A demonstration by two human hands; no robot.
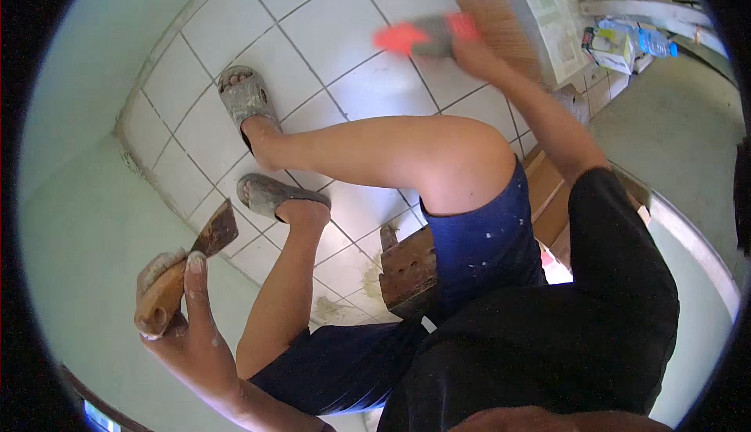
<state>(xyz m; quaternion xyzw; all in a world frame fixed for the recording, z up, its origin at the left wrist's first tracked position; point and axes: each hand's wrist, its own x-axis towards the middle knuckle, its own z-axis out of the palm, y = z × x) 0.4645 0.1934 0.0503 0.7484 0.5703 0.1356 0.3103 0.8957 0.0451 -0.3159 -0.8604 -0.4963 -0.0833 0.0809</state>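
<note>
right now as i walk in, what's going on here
The left hand grips a wooden-handled scraper, its blade pointing away from the body. The right hand holds a red-and-grey item, too blurred to name, out over the white tiled floor.

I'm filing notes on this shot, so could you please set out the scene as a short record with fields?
Left hand: grips a scraper by its wooden handle
Right hand: stretched out over the floor, at a red and grey thing; too blurred to tell whether held or worn
Floor: white tiles
Feet: grey slip-on shoes
Clothing: black top, blue shorts
Partly hidden: brown wooden piece beside the shorts
Upper right: newspaper, box, plastic bottle
</note>
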